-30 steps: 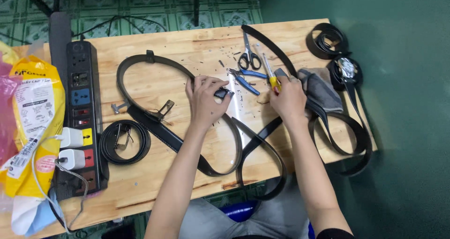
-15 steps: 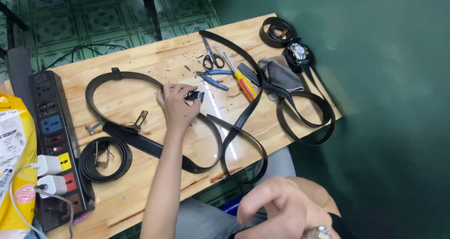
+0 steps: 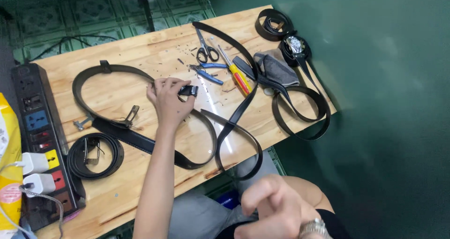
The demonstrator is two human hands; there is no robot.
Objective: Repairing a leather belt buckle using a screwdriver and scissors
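My left hand on the belt end

My left hand [image 3: 169,102] pinches the black belt's [image 3: 140,143] buckle end on the wooden desk [image 3: 140,56]; my right hand [image 3: 276,211] hangs blurred, off the desk, empty.

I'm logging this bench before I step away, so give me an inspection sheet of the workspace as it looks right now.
Surface: wooden table, strewn with small dark scraps.
Job's things: long black belt looped across the table; its end piece under the left hand's fingertips.
Clutter: scissors, blue pliers, yellow-red screwdriver, grey cloth, coiled belt, more belts at the far end.
Hands: left hand on the belt end; right hand lifted near the camera, blurred, empty as far as visible.
Cables: power strip with two white plugs.
Surroundings: green tiled floor.
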